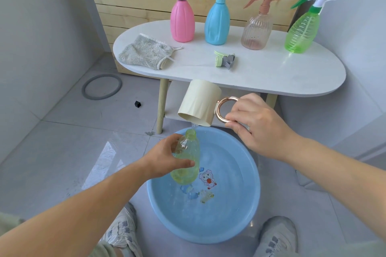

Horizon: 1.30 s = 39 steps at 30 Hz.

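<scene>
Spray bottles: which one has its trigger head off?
The yellow-green bottle in the left hand over the basin: open neck, cup pouring in. Pink, blue, peach and green on the table keep theirs.

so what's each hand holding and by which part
Left hand grips the yellow-green bottle round its body; right hand holds the cream mug by its copper handle.

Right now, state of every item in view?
held bottle: uncapped, tilted, part-filled, gripped by left hand over basin
cup: tipped, pouring water at its mouth, right hand holds handle
basin: on floor, holds water
spray head: detached, lying on table
pink bottle, blue bottle, clear bottle, green bottle: upright, heads on
cloth: crumpled on table
</scene>
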Motion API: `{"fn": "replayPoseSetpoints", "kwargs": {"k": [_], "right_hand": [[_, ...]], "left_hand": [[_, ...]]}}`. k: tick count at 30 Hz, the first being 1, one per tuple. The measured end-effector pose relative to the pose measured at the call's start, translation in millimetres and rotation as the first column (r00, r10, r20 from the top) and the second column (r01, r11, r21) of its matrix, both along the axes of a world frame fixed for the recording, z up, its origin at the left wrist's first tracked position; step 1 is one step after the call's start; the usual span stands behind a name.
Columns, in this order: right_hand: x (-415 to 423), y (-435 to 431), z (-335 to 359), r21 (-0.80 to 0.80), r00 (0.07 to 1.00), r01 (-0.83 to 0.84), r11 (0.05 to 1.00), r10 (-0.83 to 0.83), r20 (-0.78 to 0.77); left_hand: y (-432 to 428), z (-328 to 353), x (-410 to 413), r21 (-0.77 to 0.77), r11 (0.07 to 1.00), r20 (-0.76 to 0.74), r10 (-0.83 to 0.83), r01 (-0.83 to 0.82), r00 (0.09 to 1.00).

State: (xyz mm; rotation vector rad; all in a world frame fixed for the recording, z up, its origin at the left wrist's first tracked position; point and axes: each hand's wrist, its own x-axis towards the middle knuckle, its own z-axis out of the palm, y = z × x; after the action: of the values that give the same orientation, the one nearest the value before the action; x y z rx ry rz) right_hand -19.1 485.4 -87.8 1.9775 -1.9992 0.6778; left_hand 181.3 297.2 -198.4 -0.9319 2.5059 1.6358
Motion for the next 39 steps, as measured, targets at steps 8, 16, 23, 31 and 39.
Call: {"fn": "replayPoseSetpoints", "kwargs": {"k": [8, 16, 23, 31, 39], "right_hand": [[4.1, -7.8, -17.5, 0.184, 0.888, 0.178, 0.967, -0.239, 0.394], [-14.8, -9.6, -107.4, 0.580, 0.554, 0.245, 0.777, -0.603, 0.574], [-17.2, -17.1, -181.4, 0.682, 0.596, 0.218, 0.698, -0.648, 0.473], [-20.5, -27.2, -233.5, 0.720, 0.741, 0.111, 0.685, -0.540, 0.399], [-20.2, -30.9, -257.6, 0.770, 0.842, 0.029, 0.638, -0.430, 0.325]], "left_hand": [[-0.3, -1.9, -1.8, 0.002, 1.000, 0.001, 0.025, -0.025, 1.000], [-0.1, -12.1, -1.5, 0.058, 0.997, 0.000, 0.053, -0.053, 0.999], [-2.0, -34.3, -3.3, 0.101, 0.992, 0.017, 0.080, -0.081, 0.997], [-9.1, -63.7, -4.1, 0.155, 0.983, 0.075, 0.091, -0.102, 0.993], [-15.2, -75.3, 1.5, 0.181, 0.978, 0.099, 0.091, -0.108, 0.991]]}}
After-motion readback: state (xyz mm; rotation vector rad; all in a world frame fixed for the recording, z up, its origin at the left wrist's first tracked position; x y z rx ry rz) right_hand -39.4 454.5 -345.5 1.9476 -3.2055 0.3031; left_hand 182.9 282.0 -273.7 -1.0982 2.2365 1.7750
